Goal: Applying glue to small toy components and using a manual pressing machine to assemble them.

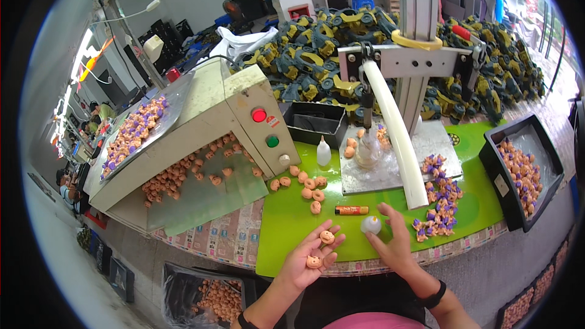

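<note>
My left hand (303,263) is turned palm up and holds two small peach-coloured doll heads with painted faces, one doll head (328,237) near the fingertips and another doll head (314,262) on the palm. My right hand (395,242) is open, thumb and fingers spread beside a small white squeeze bottle (370,225); I cannot tell whether it touches the bottle. An orange glue-stick-like tube (351,210) lies beyond the bottle on the green mat (286,237). Several loose doll heads (317,195) are clustered to its left.
A lever press (381,103) on a metal plate (353,183) stands ahead. Purple-and-peach parts (440,213) lie right of it, before a black bin (496,189) of peach pieces. At left, a beige machine (244,103) holds many heads. Yellow-and-grey toy vehicles (317,49) are heaped behind.
</note>
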A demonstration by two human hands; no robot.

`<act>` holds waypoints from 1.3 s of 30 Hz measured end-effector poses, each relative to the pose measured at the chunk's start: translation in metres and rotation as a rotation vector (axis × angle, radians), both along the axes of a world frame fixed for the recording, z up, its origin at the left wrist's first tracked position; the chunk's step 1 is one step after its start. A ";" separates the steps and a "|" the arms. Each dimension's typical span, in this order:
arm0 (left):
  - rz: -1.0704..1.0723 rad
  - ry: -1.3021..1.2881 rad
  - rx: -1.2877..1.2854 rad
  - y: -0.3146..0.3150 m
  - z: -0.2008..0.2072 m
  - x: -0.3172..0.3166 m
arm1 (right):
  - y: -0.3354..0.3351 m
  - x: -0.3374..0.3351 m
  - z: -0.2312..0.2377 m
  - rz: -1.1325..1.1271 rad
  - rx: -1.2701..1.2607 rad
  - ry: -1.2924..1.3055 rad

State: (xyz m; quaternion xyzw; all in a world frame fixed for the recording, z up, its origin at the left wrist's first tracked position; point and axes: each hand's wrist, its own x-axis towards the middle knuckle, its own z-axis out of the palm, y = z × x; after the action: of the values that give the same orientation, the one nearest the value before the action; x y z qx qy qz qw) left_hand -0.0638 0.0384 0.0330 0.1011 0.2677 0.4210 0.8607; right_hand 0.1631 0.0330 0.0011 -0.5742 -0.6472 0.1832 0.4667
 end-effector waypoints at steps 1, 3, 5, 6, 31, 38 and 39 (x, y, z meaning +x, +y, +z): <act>0.008 0.031 -0.014 -0.005 -0.003 0.002 | 0.004 -0.002 -0.007 0.060 -0.013 0.040; 0.015 0.059 -0.035 -0.015 -0.012 0.003 | 0.005 -0.005 -0.005 0.098 0.015 0.080; -0.080 0.042 0.054 -0.022 -0.025 0.000 | -0.001 0.000 -0.002 0.098 -0.039 0.180; -0.073 0.040 0.047 -0.024 -0.030 0.001 | -0.003 0.001 -0.002 0.104 -0.088 0.282; -0.126 -0.047 0.101 -0.025 -0.040 0.025 | -0.055 0.026 0.023 0.165 -0.010 0.459; -0.116 0.043 0.055 -0.024 -0.036 0.028 | -0.050 0.023 0.021 0.155 -0.010 0.404; -0.116 0.044 0.054 -0.024 -0.036 0.028 | -0.050 0.023 0.020 0.150 -0.014 0.406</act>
State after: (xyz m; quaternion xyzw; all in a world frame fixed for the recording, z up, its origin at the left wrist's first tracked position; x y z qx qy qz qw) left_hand -0.0363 0.0140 -0.0032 0.1488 0.2687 0.3753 0.8745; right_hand 0.1861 -0.0171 0.0215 -0.4790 -0.5796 0.3336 0.5686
